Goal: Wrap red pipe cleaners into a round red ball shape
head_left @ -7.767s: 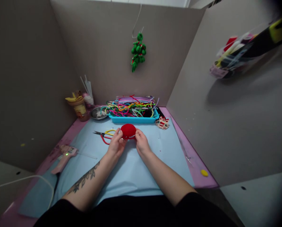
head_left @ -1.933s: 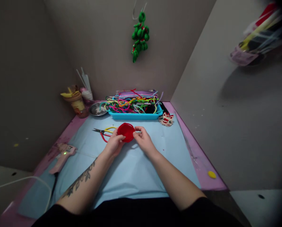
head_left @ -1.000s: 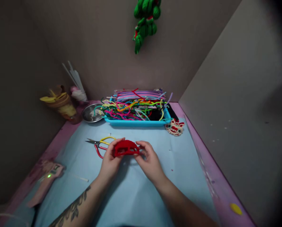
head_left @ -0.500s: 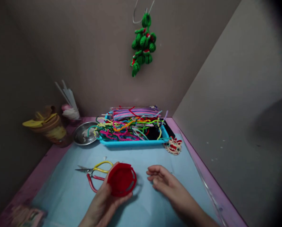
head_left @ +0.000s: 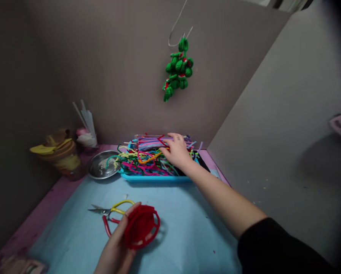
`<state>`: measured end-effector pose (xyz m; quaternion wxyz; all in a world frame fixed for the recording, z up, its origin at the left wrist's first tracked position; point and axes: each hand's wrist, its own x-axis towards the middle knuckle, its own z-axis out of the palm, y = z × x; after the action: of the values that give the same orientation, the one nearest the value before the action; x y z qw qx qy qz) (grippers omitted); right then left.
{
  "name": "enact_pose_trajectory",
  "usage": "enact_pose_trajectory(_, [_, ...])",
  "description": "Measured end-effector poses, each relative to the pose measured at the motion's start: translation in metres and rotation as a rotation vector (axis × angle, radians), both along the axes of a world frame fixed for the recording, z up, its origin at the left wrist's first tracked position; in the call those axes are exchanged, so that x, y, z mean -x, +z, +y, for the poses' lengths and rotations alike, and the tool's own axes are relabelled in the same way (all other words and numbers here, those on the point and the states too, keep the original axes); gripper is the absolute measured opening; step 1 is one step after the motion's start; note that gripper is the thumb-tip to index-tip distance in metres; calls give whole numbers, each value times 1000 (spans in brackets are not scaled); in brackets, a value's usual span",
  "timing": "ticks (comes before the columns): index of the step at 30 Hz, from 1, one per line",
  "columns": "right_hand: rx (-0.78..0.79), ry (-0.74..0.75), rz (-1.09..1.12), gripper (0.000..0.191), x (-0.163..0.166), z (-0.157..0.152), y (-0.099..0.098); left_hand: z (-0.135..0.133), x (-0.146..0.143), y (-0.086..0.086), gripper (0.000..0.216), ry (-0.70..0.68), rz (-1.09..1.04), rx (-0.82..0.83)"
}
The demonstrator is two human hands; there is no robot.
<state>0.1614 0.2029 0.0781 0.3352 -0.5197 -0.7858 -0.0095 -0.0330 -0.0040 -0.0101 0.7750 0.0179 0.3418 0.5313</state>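
Observation:
My left hand [head_left: 114, 247] holds a round red piece woven from pipe cleaners [head_left: 141, 227] just above the blue mat [head_left: 184, 228], fingers closed round its left rim. My right hand [head_left: 176, 151] reaches over the blue tray [head_left: 150, 176] at the back, which is heaped with coloured pipe cleaners [head_left: 143, 160]. Its fingers rest on the pile near a red pipe cleaner [head_left: 160, 139]; whether they grip one I cannot tell.
Scissors with yellow and red handles [head_left: 110, 213] lie left of the red piece. A metal dish [head_left: 100, 164], a yellow-lidded cup [head_left: 57, 154] and white sticks [head_left: 86, 121] stand at the back left. A green pipe-cleaner figure [head_left: 177, 70] hangs on the back wall. Grey partitions enclose the desk.
My right hand let go of the red piece and moved from the mat to the tray of pipe cleaners. The left hand keeps the piece, turned to show its open side.

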Motion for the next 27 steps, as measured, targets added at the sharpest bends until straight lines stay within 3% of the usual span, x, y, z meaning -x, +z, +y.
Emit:
enact_pose_trajectory(4, [30, -29, 55, 27, -2, 38, 13, 3, -2, -2, 34, 18, 46, 53])
enact_pose_trajectory(8, [-12, -39, 135, 33, -17, 45, 30, 3, -6, -2, 39, 9, 73, 34])
enact_pose_trajectory(13, [76, 71, -199, 33, -12, 31, 9, 2, -14, -2, 47, -7, 191, -7])
enact_pose_trajectory(15, [99, 81, -199, 29, -10, 33, 2, 0, -16, -1, 49, -19, 230, -39])
enact_pose_trajectory(18, [121, -8, 119, 39, -21, 45, 9, -2, -16, 0, 48, -36, 253, -67])
enact_pose_trajectory(21, [7, -57, 502, 48, -45, 53, 29, -3, -16, 2, 45, -40, 277, -86])
enact_pose_trajectory(24, [-84, 1, 587, 46, -64, 48, 44, -3, -18, 1, 45, -46, 311, -110])
enact_pose_trajectory(27, [-108, 72, 531, 43, -71, 36, 51, -4, -22, 0, 46, -60, 351, -121])
